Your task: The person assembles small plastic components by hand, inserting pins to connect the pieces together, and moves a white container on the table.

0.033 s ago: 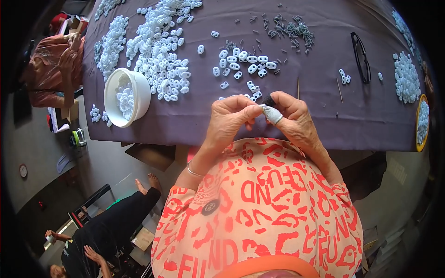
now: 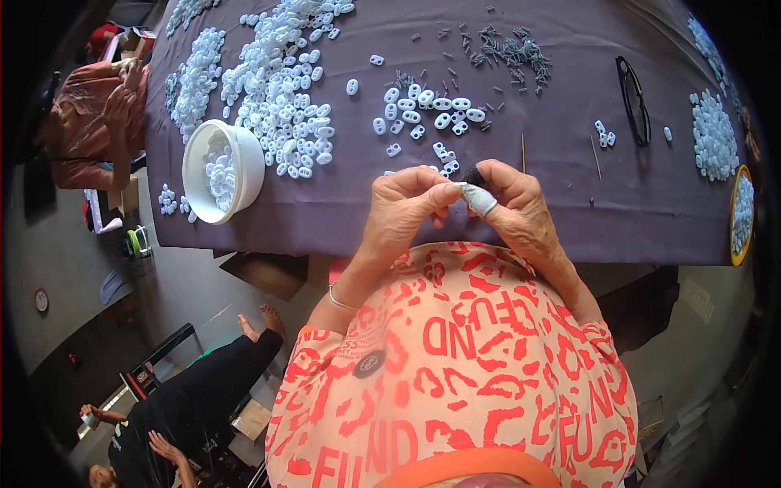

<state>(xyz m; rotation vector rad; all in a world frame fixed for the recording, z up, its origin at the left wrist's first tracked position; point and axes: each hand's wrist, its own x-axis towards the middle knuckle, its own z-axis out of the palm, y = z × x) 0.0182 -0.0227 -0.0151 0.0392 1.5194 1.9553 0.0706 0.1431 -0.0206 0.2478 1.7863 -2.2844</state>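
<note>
At the worktop's (image 2: pixel 342 213) near edge, left hand (image 2: pixel 404 213) and right hand (image 2: pixel 514 210) pinch one small dark piece (image 2: pixel 474 175), grips clenched together.

Left hand (image 2: pixel 404 207) and right hand (image 2: pixel 512 207) pinching together, white bowl (image 2: pixel 199 171), purple table (image 2: pixel 342 215)

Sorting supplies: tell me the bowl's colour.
White; the bowl shows in the head view, left of both hands, on the purple cloth.

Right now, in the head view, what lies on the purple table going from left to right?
White bowl → big heap of white plastic pieces → the two hands, left hand then right hand → black eyeglasses → smaller white heap.
</note>
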